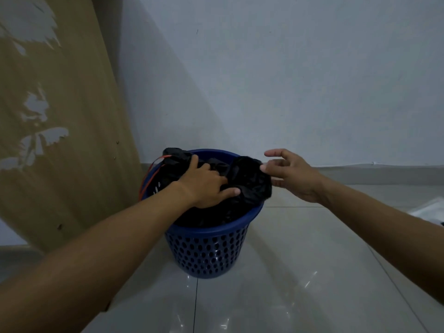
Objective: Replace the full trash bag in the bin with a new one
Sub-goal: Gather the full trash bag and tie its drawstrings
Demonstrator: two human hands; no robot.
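Blue perforated bin (209, 248) stood on the glossy tiled floor (300, 272), close to the wall (264, 68). The black bag (252, 186) was in the bin, its gathered top bulging above the rim in two lumps, one at the back left and one at the right. An orange drawstring (146, 179) looped out of the left lump and hung over the bin's left side.

The left hand (204, 181) lay on top of the bag between the lumps, thumb stretched across the plastic and the other fingers sunk into the folds; whether they clamped the plastic could not be told. The right hand (293, 176) was at the right lump, fingers spread and loose, with one fingertip touching the plastic and nothing grasped.

A brown board (60, 116) with pale peeled patches leaned against the wall to the left of the bin. Something white (426, 210) lay on the floor at the right edge, too blurred to name.
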